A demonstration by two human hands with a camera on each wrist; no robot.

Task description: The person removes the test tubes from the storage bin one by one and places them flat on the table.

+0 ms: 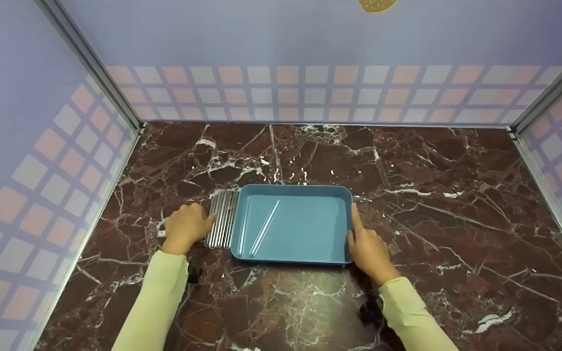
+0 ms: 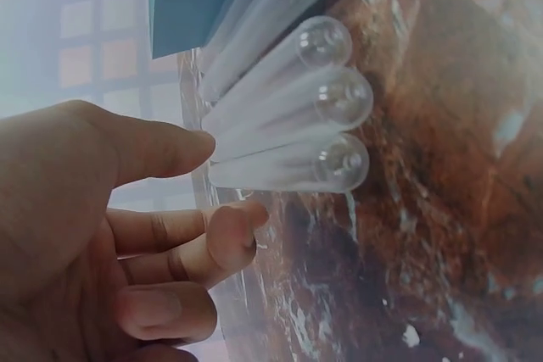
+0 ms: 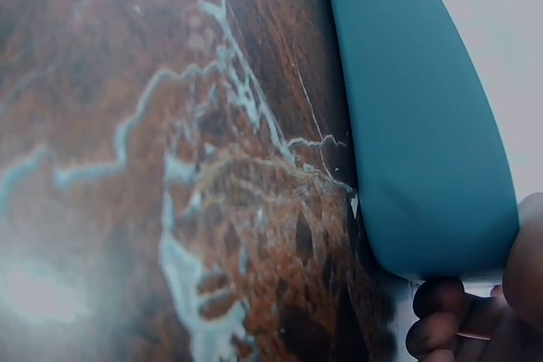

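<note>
Here, right hand (image 1: 371,251) at tray (image 1: 305,229) edge, left hand (image 1: 186,226) beside tubes (image 1: 220,219), wide countertop (image 1: 456,229)

I note lilac walls (image 1: 281,39) on three sides, banded low with pink and white squares (image 1: 259,74) — grey metal strips (image 1: 92,61) at both corners. The tabletop (image 1: 456,243) is dark red, white-veined — glare (image 1: 310,302) on its near part.

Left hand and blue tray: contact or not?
Apart. The head view shows it: a row of clear tubes lies between the left hand and the blue tray, with a visible gap.
</note>
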